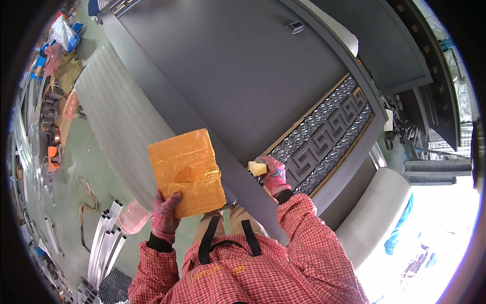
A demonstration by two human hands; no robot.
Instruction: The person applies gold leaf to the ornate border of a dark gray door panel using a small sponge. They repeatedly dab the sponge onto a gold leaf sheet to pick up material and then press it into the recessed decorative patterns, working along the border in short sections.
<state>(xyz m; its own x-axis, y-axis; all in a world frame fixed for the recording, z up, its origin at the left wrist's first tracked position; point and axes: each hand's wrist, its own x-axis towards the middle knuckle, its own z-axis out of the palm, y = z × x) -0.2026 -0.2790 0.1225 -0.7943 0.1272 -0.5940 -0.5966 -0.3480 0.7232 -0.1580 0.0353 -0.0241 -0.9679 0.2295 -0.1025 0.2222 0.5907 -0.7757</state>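
Note:
My left hand [164,215], in a stained pink glove, grips the lower left corner of a flat square gold-orange board [195,162] with a darker smeared patch on it. Its thumb lies on top of the board. In my right hand [275,175], also gloved in pink, is a small pale yellow sponge [257,168]. That hand is at the near end of a decorative panel [324,137] with a raised key pattern and shiny dark scrollwork, set in a large grey door [228,66]. Whether the sponge touches the panel I cannot tell.
A roll of white foam sheet [116,111] lies along the door's left side, another foam roll [377,207] at the right. White metal tubes [104,243] lie on the green floor at the lower left. A small dark handle plate [295,27] sits on the door.

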